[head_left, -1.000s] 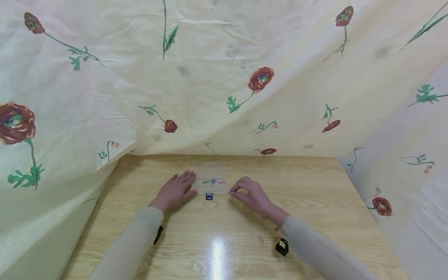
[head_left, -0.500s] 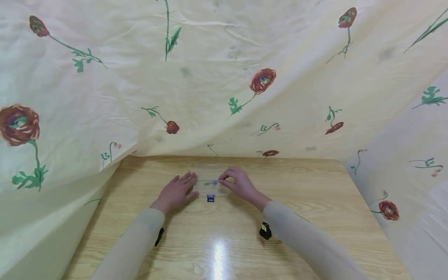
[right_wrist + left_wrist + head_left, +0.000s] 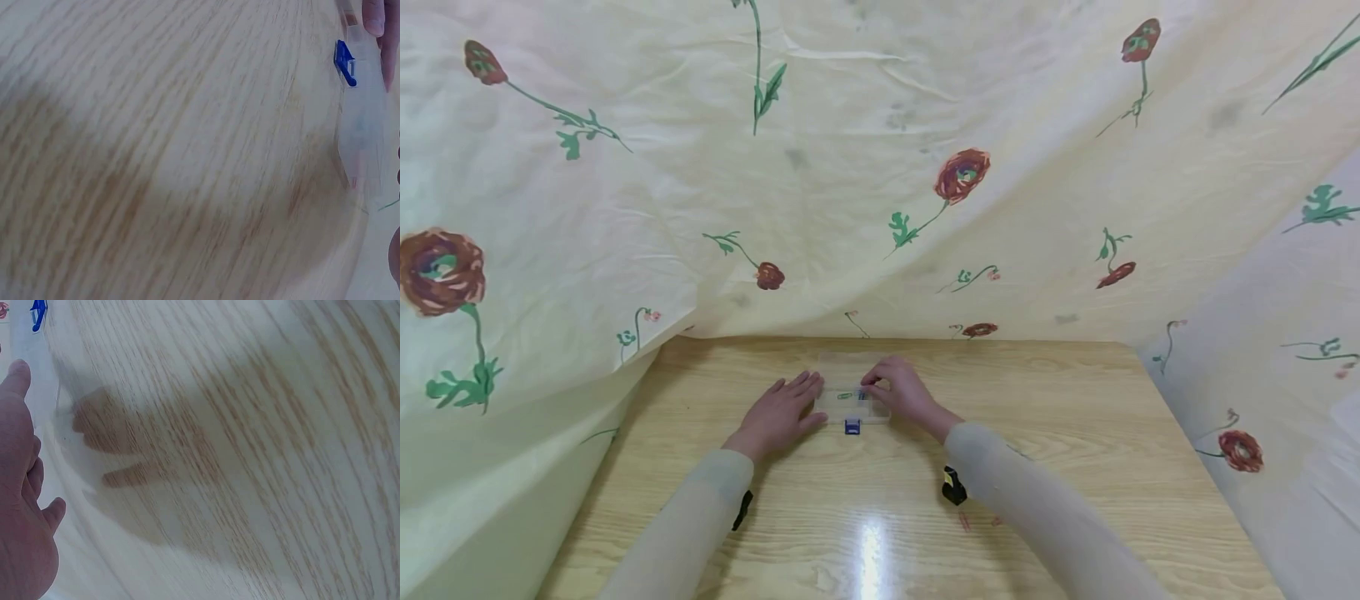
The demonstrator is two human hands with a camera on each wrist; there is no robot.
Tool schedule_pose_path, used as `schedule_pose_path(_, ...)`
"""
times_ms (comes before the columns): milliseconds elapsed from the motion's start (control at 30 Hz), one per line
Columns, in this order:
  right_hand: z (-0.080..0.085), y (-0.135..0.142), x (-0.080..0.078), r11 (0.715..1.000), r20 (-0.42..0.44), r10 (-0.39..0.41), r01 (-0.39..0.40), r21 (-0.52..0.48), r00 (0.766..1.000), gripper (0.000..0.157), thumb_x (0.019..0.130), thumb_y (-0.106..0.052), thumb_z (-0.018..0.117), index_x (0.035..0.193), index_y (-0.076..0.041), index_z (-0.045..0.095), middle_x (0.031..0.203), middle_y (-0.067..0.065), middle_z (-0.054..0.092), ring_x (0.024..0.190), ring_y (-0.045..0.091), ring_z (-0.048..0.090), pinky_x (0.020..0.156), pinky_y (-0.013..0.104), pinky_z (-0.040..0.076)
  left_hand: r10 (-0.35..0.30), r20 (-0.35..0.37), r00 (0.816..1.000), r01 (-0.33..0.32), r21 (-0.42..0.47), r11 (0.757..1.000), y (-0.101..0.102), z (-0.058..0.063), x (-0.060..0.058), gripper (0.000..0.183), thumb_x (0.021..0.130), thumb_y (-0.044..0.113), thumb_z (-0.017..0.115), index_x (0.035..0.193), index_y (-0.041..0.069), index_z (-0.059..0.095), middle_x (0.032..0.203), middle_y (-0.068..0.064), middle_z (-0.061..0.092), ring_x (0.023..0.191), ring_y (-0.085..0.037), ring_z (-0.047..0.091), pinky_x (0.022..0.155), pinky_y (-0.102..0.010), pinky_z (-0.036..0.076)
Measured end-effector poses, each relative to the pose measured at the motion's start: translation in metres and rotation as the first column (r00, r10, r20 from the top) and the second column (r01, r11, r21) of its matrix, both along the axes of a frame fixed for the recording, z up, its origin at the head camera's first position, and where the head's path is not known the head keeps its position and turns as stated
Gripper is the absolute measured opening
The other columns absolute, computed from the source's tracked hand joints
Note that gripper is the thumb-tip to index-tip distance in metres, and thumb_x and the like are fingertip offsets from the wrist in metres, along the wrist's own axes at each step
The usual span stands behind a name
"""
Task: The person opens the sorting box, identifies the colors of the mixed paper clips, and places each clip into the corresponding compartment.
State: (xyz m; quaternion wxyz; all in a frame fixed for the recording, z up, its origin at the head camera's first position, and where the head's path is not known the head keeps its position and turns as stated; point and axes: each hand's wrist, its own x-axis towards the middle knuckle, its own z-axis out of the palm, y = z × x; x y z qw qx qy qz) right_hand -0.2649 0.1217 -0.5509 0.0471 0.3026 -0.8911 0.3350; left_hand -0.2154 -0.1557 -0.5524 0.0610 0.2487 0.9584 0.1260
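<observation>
A clear plastic box (image 3: 837,411) with its lid raised stands at the table's far side, a blue latch (image 3: 852,427) on its front. Inside it are a green paper clip (image 3: 845,396) and blue paper clips (image 3: 862,397). My left hand (image 3: 778,414) rests flat at the box's left side, fingers straight and spread. Over the right part of the box, my right hand (image 3: 904,390) pinches a small paper clip, mostly hidden by thumb and forefinger. In the right wrist view, the box (image 3: 362,119) shows edge-on, with the right hand (image 3: 394,259) at the border.
Pink paper clips (image 3: 964,522) lie on the wooden table (image 3: 805,525) near the right sleeve. A black device (image 3: 954,487) is on the right wrist, and another (image 3: 742,510) on the left. A flowered cloth (image 3: 850,167) hangs behind and at both sides.
My right hand has moved left and away from me, from the box's front right corner to over its blue clips. The left hand stays in place.
</observation>
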Motion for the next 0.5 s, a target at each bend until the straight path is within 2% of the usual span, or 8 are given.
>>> schedule_pose_path(233, 0.009, 0.020, 0.009, 0.999, 0.066, -0.030, 0.029, 0.019, 0.997, 0.017, 0.098, -0.017, 0.080, 0.111, -0.005, 0.080, 0.109, 0.004, 0.076, 0.108, 0.024, 0.067, 0.100, 0.047, 0.057, -0.002, 0.009, 1.000, 0.002, 0.006, 1.000, 0.001, -0.003, 0.001, 0.075, 0.111, 0.053, 0.050, 0.168, 0.007, 0.032, 0.175, -0.008, 0.029, 0.163, -0.028, 0.023, 0.133, -0.055, 0.019)
schedule_pose_path(367, 0.018, 0.037, 0.018, 1.000, 0.046, -0.015, 0.014, 0.011, 0.999, 0.020, 0.097, -0.019, 0.082, 0.113, -0.006, 0.080, 0.110, 0.003, 0.076, 0.108, 0.025, 0.069, 0.099, 0.049, 0.058, -0.004, -0.004, 1.000, 0.004, -0.004, 1.000, 0.000, -0.005, 0.000, 0.075, 0.112, 0.055, 0.048, 0.169, 0.009, 0.031, 0.175, -0.008, 0.027, 0.163, -0.028, 0.022, 0.133, -0.055, 0.018)
schedule_pose_path(500, 0.029, 0.055, 0.034, 1.000, 0.012, 0.012, -0.013, 0.013, 1.000, 0.022, 0.096, -0.018, 0.083, 0.114, -0.006, 0.080, 0.113, 0.005, 0.076, 0.111, 0.028, 0.068, 0.102, 0.053, 0.057, -0.005, -0.011, 1.000, 0.005, 0.008, 1.000, -0.001, -0.005, -0.001, 0.074, 0.112, 0.054, 0.048, 0.168, 0.008, 0.032, 0.175, -0.009, 0.028, 0.163, -0.030, 0.023, 0.132, -0.056, 0.019)
